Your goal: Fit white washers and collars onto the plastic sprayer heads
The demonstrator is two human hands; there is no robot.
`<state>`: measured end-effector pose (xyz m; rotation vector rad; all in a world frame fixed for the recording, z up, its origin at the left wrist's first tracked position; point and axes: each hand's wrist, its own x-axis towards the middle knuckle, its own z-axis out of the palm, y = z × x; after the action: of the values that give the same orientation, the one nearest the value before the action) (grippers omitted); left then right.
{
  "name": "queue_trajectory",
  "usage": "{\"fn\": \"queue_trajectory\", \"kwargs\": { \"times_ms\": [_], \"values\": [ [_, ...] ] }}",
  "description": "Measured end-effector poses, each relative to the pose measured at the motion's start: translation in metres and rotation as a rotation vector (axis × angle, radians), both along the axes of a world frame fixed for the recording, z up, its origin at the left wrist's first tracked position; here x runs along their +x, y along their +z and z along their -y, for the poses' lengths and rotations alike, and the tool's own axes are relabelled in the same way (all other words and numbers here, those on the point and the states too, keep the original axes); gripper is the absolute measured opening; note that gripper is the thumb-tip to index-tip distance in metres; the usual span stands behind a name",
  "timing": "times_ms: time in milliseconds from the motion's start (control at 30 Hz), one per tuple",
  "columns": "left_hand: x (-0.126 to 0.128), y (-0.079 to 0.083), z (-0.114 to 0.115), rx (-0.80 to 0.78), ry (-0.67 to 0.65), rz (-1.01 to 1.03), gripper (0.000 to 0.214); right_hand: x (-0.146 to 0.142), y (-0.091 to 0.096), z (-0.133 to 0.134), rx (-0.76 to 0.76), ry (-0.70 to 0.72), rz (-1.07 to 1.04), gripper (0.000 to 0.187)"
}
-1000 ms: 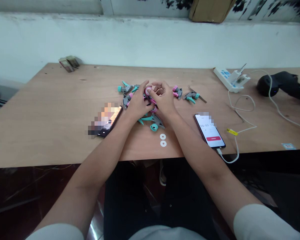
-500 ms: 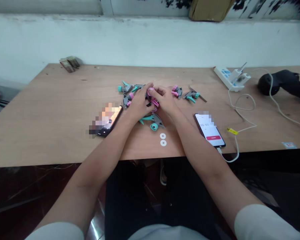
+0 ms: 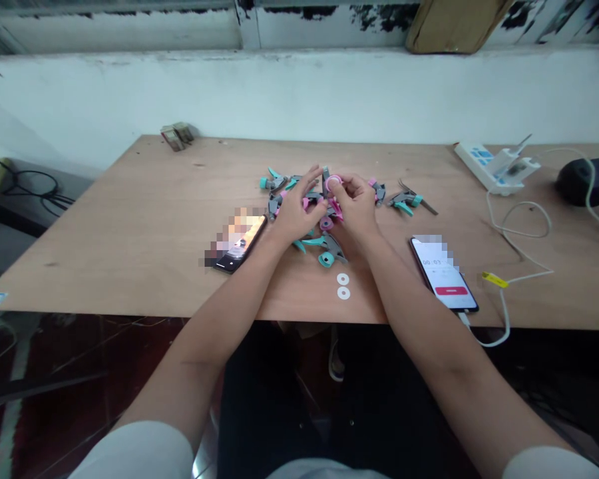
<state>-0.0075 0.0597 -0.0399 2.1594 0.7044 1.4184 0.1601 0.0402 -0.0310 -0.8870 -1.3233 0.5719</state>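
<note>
My right hand (image 3: 357,203) pinches a grey-and-pink trigger spray head (image 3: 333,183) by its round pink collar. Beside it, my left hand (image 3: 298,211) has its fingers and thumb spread apart, close to the same spray head. Under and between the hands lie other spray heads, partly hidden, including one with a pink collar (image 3: 326,224). A grey spray head with a teal collar (image 3: 326,259) rests nearer the table edge. Two flat white washers (image 3: 343,286) lie in front of it.
To the right lies a spray head with teal parts (image 3: 404,201); others (image 3: 274,181) are behind my left hand. One phone (image 3: 242,246) lies left, another phone (image 3: 444,276) with a cable lies right. A power strip (image 3: 489,173) and a black device (image 3: 584,183) stand at the back right.
The camera view has shifted, so the table appears moved to the right. My left fingers have spread away from the spray head, which stays in my right hand.
</note>
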Motion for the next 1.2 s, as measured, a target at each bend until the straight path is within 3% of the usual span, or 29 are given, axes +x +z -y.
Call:
{"fn": "queue_trajectory", "kwargs": {
  "times_ms": [100, 267, 600, 967, 1200],
  "values": [
    [0.002, 0.002, 0.004, -0.106, 0.041, 0.096, 0.048, -0.002, -0.001, 0.003, 0.012, 0.027, 0.018, 0.049],
    [0.003, 0.005, 0.007, -0.193, 0.119, 0.158, 0.041, -0.004, -0.004, 0.004, -0.019, 0.069, 0.036, 0.046],
    [0.002, 0.001, 0.005, -0.135, 0.208, 0.142, 0.034, 0.000, -0.008, 0.003, -0.024, 0.088, 0.059, 0.037],
    [0.001, -0.005, -0.001, -0.063, 0.228, 0.070, 0.030, -0.002, 0.004, 0.015, 0.019, -0.031, 0.192, 0.034],
    [0.005, 0.001, 0.007, -0.062, 0.212, 0.088, 0.029, -0.005, 0.001, 0.017, 0.034, -0.101, 0.247, 0.030]
  ]
}}
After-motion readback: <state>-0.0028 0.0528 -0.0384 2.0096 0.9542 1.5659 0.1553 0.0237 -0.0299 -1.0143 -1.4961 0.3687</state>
